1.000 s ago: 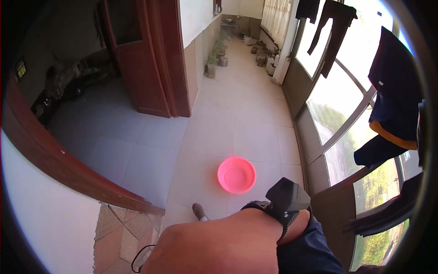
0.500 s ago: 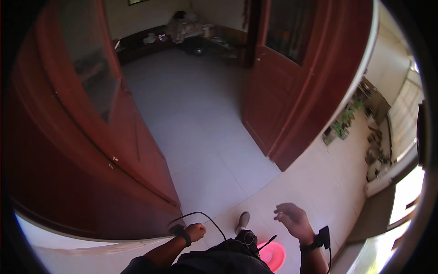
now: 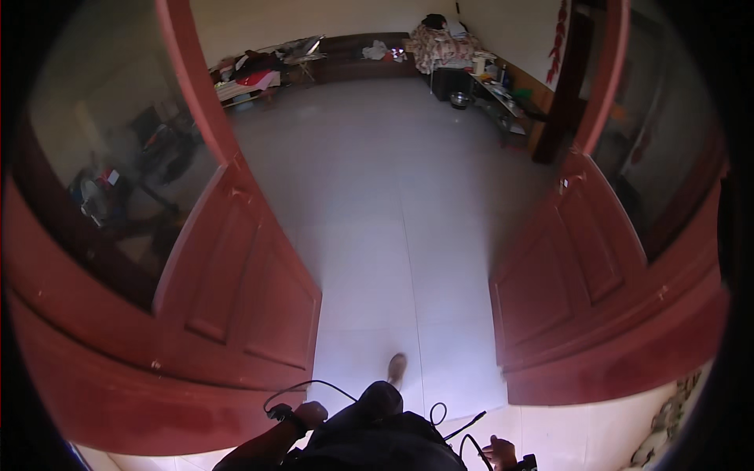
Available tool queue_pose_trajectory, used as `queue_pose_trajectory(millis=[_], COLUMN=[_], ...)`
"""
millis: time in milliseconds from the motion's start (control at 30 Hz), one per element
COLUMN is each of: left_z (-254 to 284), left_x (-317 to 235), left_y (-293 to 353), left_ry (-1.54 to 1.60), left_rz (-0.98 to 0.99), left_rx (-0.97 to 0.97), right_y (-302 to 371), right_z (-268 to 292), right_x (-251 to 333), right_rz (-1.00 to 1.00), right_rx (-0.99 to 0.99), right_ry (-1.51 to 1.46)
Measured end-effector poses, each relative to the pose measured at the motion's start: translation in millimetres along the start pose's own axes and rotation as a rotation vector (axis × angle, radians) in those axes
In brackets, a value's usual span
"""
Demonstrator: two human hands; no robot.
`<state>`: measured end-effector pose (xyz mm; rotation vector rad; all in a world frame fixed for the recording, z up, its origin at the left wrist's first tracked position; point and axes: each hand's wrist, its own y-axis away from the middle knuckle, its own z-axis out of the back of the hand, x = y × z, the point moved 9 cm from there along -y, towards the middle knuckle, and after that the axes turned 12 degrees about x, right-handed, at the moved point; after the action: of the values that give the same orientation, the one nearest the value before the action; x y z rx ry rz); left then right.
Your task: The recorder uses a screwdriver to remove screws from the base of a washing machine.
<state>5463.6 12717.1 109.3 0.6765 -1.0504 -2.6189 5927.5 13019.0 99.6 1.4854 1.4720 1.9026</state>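
Observation:
My left hand (image 3: 312, 414) hangs low beside my body, its fingers curled closed with nothing showing in them. A black wrist strap (image 3: 294, 424) sits behind it, and a thin black cable (image 3: 310, 383) arches from near that wrist toward my knee. My right hand (image 3: 500, 453) is at the lower edge, fingers loosely bent and apart, with no object seen in it. Another black cable (image 3: 465, 441) loops close to its fingers. The nearest large thing on the left is a red door panel (image 3: 243, 290); another red door panel (image 3: 569, 267) stands on the right.
Pale tiled floor (image 3: 369, 235) runs between the doors into a room. Far inside are a dark bench (image 3: 361, 59), a cloth-covered pile (image 3: 444, 47), a metal pot (image 3: 459, 99) and a low shelf (image 3: 499, 94) along the right wall. My shoe (image 3: 397, 366) is on the floor ahead.
I have turned right and moved into the doorway, which now lies straight ahead. My right hand has dropped toward the lower edge. The pink basin and the plants have left the view.

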Motion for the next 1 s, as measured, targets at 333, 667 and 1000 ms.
queue_pose_trajectory(millis=[333,667,1000], left_z=[202,401,532], left_x=[54,138,166], left_y=[-190,-325,-381], left_ry=[0.240,0.387,0.496], left_rz=[0.035,0.351,0.475], left_rx=[-0.052,-0.221,-0.380], right_y=[-161,-354,-556], right_z=[-44,-78,-248], right_x=[261,524,915], right_rz=[-0.033,-0.073,0.091], right_rx=[0.172,0.264,0.411], right_ry=[0.035,0.185,0.508])
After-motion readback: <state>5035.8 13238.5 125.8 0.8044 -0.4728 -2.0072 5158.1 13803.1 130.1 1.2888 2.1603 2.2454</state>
